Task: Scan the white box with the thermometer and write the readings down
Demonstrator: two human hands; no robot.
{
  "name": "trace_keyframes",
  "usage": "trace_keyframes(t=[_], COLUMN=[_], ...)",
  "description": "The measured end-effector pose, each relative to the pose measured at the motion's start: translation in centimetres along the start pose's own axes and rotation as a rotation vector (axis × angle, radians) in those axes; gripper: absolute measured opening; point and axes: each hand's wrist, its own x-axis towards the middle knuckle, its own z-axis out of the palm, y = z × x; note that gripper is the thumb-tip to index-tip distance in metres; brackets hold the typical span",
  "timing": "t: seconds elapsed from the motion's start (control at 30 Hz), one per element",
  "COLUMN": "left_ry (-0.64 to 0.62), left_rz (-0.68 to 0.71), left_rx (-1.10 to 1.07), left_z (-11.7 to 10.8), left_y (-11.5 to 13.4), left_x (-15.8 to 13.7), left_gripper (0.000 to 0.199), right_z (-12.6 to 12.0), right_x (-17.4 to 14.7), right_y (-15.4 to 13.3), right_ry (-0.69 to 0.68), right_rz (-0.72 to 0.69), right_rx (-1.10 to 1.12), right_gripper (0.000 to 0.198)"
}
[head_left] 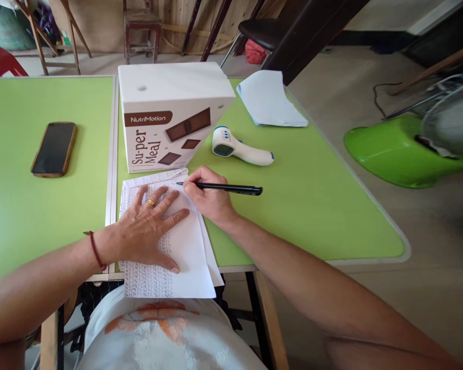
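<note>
At the green table [312,210], rested the wide-spread left hand [150,226] on handwritten sheets [191,257]; pinched a black pen [237,188] between fingers of the right hand [212,198], near the NutriMotion box [177,118].

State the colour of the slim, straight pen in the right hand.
Black; the slim, straight pen in the right hand shows best in the head view.

The right hand [212,198] holds a black pen [239,189] to written sheets [195,267]; the left hand [146,226] lies spread on them.
</note>
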Motion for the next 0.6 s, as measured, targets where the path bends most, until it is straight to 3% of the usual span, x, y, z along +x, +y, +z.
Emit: trace_keyframes(t=[0.6], left_ry=[0.012], left_rz=[0.002], left_rx=[0.007], left_z=[0.29], left_y=[0.0], left_x=[-0.14], left_gripper=[0.112], right_z=[-0.12], right_x=[0.06], right_y=[-0.19], right_ry=[-0.01], right_rz=[0.018], right_rx=[-0.016], right_gripper=[0.009])
